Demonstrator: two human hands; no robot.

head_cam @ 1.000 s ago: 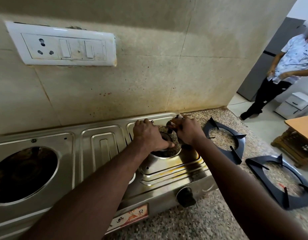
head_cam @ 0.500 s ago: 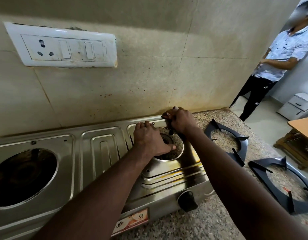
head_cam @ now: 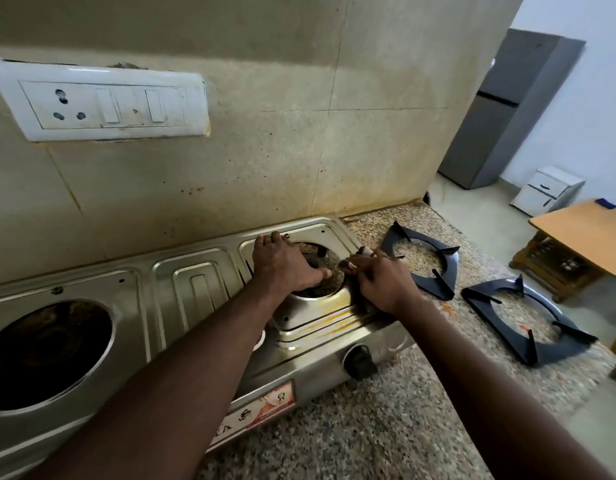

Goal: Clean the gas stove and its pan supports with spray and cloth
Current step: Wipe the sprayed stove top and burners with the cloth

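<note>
The stainless steel gas stove (head_cam: pixel 195 282) stands on a granite counter (head_cam: pixel 386 427) against the tiled wall. My left hand (head_cam: pixel 286 265) lies palm down over the right burner opening, fingers curled around the dark burner head. At the right rim of that opening, my right hand (head_cam: pixel 382 282) pinches a small dark part in its fingertips; I cannot tell what the part is. Two dark pan supports lie off the stove on the counter, one (head_cam: pixel 450 271) just right of my right hand, the other (head_cam: pixel 563 348) farther right. No spray or cloth is in view.
The left burner opening (head_cam: pixel 47 351) is a dark round hole. A black knob (head_cam: pixel 360 362) sticks out of the stove front. A switchboard (head_cam: pixel 98 105) hangs on the wall. Beyond the counter's right end are a grey fridge (head_cam: pixel 500 109), a white cabinet (head_cam: pixel 545 190) and a wooden table (head_cam: pixel 583 233).
My right hand has come from the stove's back edge to the right rim of the burner opening. My left hand stays on the burner. The person near the fridge is gone from view.
</note>
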